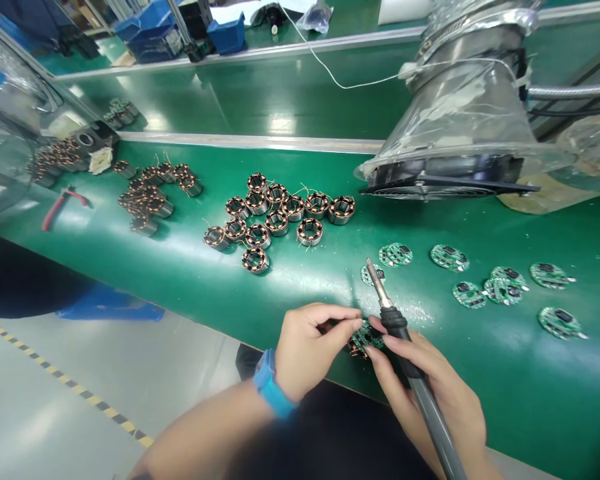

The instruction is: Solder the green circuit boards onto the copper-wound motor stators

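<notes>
That round green circuit board [367, 339] is pinched in your left hand [307, 353], right at the edge of the green bench mat [530, 413]. Your right hand [430, 390] wraps a soldering iron [387, 313], tip aimed away from the board. More boards [449, 257] and copper-wound stators [277, 223] lie across the mat.

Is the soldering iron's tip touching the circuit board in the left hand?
Apart. The head view shows the soldering iron tip well beyond the circuit board in the left hand.
</notes>
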`<state>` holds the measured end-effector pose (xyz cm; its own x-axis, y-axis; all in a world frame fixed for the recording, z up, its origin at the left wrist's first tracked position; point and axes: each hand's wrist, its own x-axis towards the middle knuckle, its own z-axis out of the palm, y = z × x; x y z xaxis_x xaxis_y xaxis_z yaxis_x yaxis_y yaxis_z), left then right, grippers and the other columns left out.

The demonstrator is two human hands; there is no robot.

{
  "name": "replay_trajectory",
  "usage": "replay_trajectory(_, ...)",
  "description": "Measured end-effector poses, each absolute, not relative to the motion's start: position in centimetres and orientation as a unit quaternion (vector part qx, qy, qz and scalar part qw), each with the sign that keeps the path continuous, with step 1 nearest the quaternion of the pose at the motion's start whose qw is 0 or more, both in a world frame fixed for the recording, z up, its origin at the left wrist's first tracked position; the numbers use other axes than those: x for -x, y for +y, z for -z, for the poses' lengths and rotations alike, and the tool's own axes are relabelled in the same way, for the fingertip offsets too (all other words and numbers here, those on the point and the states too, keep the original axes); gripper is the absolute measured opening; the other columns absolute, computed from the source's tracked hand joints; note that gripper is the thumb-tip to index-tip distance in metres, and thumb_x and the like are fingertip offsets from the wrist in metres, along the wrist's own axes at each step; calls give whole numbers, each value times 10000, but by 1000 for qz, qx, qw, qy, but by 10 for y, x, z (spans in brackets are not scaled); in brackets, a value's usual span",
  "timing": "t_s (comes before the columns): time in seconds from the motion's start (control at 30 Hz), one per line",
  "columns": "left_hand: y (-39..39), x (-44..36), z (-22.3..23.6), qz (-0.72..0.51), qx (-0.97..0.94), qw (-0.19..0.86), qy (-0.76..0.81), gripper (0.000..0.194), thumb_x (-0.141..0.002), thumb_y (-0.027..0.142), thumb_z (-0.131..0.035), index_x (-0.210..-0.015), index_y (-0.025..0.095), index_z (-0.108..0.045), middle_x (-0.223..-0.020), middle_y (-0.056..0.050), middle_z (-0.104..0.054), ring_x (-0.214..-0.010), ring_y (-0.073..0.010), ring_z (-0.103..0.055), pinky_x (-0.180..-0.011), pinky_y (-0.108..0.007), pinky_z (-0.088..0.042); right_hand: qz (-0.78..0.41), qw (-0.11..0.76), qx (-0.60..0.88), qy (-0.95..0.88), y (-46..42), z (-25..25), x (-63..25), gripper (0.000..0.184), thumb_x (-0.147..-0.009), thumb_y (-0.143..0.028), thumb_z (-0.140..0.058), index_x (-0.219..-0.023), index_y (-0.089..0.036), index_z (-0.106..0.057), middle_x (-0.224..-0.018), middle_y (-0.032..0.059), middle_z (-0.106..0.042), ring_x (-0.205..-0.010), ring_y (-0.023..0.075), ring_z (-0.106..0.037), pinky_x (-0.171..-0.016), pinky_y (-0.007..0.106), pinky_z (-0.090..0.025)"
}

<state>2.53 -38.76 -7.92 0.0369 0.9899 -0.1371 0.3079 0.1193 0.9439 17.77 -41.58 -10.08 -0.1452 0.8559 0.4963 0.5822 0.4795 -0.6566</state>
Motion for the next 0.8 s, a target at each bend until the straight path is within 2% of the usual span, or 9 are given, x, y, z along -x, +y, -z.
replay_trajectory(0.17,-389,-2,77,-295,-846,209,392,235,-896,122,-463,-1036,119,-651,-930,-97,-701,-841,-180,-658,-749,-296,-551,-141,444,481,-743,-415,101,-175,351,-736,-20,-609,-1032,-185,-519,-999,55,-654,-928,156,-631,-837,306,-519)
replay_trajectory(0.27,-389,10,72,-213,-910,156,321,275,-930,148,-383,-1073,104,-614,-952,-113,-676,-881,-201,-646,-756,-329,-558,-134,452,475,-743,-414,102,-173,370,-725,-1,-605,-1033,-185,-512,-986,60,-650,-929,161,-622,-826,318,-516)
replay_trajectory(0.33,-392,10,69,-195,-893,195,354,276,-933,164,-382,-1088,137,-610,-972,-99,-661,-897,-190,-633,-763,-318,-557,-136,452,481,-739,-414,103,-172,376,-730,-8,-607,-1047,-185,-508,-1005,67,-643,-944,162,-615,-829,318,-512)
replay_trajectory(0.43,-397,2,66,-244,-816,306,425,282,-903,105,-419,-1096,153,-620,-985,-95,-643,-895,-159,-625,-766,-270,-548,-147,445,491,-734,-417,101,-178,357,-758,-49,-599,-1075,-181,-504,-1050,84,-629,-985,172,-603,-847,323,-503)
replay_trajectory(0.57,-399,-9,60,-282,-688,418,522,173,-836,98,-560,-944,153,-683,-884,-61,-659,-804,-136,-636,-744,-245,-534,-155,441,476,-745,-420,100,-194,371,-761,-41,-586,-1093,-187,-507,-1054,79,-629,-1030,177,-583,-876,330,-492)
replay_trajectory(0.7,-394,-13,55,-259,-650,461,545,84,-785,81,-621,-811,133,-682,-835,-49,-639,-761,-133,-624,-707,-236,-520,-198,419,433,-773,-420,104,-196,435,-747,-73,-616,-1131,-211,-465,-1159,86,-585,-1095,185,-561,-897,348,-496)
replay_trajectory(0.8,-391,-13,53,-237,-673,459,529,87,-796,64,-604,-795,125,-666,-848,-50,-609,-798,-132,-608,-749,-237,-503,-234,407,438,-767,-417,102,-190,362,-781,-76,-553,-1103,-215,-463,-1171,83,-585,-1112,169,-558,-902,329,-500)
